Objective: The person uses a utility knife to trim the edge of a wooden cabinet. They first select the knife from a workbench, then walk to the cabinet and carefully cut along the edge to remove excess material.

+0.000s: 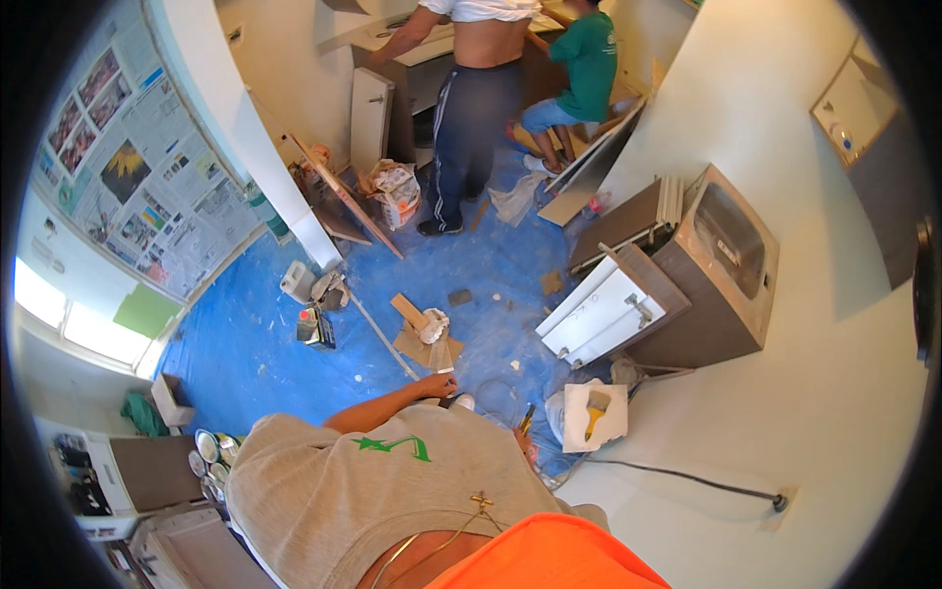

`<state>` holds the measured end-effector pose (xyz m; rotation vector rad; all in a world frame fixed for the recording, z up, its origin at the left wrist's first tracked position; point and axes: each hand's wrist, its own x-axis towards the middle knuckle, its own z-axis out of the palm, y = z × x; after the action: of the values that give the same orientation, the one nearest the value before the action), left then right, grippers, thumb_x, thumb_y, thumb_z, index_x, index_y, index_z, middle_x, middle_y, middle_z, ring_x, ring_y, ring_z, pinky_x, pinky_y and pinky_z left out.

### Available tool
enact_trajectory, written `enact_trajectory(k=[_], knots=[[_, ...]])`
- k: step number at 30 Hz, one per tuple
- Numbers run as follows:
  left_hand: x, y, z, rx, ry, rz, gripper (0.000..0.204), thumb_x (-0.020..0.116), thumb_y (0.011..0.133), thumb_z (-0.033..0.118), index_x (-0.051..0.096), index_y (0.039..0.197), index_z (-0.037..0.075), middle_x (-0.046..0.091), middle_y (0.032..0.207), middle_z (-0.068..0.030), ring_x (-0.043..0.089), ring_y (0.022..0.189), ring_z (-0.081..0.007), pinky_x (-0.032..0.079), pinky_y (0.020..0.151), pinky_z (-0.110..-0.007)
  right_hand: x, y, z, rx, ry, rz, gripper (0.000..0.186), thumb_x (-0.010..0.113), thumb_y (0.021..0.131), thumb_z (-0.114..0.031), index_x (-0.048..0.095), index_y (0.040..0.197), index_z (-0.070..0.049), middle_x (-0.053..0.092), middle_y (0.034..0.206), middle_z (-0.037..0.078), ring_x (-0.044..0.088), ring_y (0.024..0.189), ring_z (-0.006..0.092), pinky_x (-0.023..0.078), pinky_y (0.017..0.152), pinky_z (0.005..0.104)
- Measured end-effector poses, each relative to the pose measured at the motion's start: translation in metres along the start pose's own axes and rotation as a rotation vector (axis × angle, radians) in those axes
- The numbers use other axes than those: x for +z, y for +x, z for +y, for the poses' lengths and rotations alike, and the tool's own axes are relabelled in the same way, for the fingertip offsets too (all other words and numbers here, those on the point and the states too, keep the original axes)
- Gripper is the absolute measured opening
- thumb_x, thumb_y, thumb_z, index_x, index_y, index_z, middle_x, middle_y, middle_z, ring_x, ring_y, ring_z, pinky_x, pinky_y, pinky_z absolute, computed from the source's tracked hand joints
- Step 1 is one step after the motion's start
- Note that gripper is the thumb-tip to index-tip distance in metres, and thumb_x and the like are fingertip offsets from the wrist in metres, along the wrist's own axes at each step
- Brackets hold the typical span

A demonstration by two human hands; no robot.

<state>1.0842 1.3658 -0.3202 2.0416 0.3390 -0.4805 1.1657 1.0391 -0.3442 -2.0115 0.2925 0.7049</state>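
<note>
My left hand [438, 386] reaches forward above the floor, its fingers closed at a small whitish piece [444, 370] whose kind I cannot make out. Just beyond it lie a flat piece of cardboard [414, 346], a wooden block [408, 312] and a crumpled white lump [433, 326]. Low in front of my body, my right hand [528, 449] is partly hidden by my shirt. A slim yellow-and-black tool [527, 420] sticks up from its fingers. To its right a paintbrush [596, 413] with a yellow handle rests on a white square board [610, 429].
Blue plastic sheeting [226, 324] covers the floor. Cabinets with a sink [728, 236] stand tilted at the right, near a black cable [677, 473]. A white jug [296, 282] and a dark box [316, 329] stand left. Two people [478, 118] work at the back beside leaning boards.
</note>
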Motion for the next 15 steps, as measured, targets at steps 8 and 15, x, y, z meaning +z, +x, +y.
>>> enact_trajectory(k=[8, 15], knots=[[0.008, -0.012, -0.041, -0.175, -0.479, 0.119, 0.032, 0.058, 0.093, 0.028, 0.061, 0.11, 0.0, 0.069, 0.089, -0.0112, 0.069, 0.077, -0.0201, 0.057, 0.071, -0.035, -0.01, 0.003, -0.027, -0.095, -0.217, -0.104, 0.03, 0.061, 0.091, -0.029, 0.057, 0.073, -0.006, 0.059, 0.058, 0.008, 0.056, 0.045, 0.0185, 0.044, 0.042, 0.0333], [-0.001, -0.018, -0.061, -0.222, -0.572, 0.281, 0.029, 0.056, 0.094, 0.025, 0.06, 0.11, 0.0, 0.068, 0.086, -0.0098, 0.068, 0.071, -0.0179, 0.056, 0.065, -0.033, 0.018, 0.05, -0.068, -0.061, -0.01, -0.213, 0.027, 0.062, 0.091, -0.028, 0.057, 0.076, -0.006, 0.059, 0.058, 0.008, 0.056, 0.046, 0.0182, 0.043, 0.041, 0.0324]])
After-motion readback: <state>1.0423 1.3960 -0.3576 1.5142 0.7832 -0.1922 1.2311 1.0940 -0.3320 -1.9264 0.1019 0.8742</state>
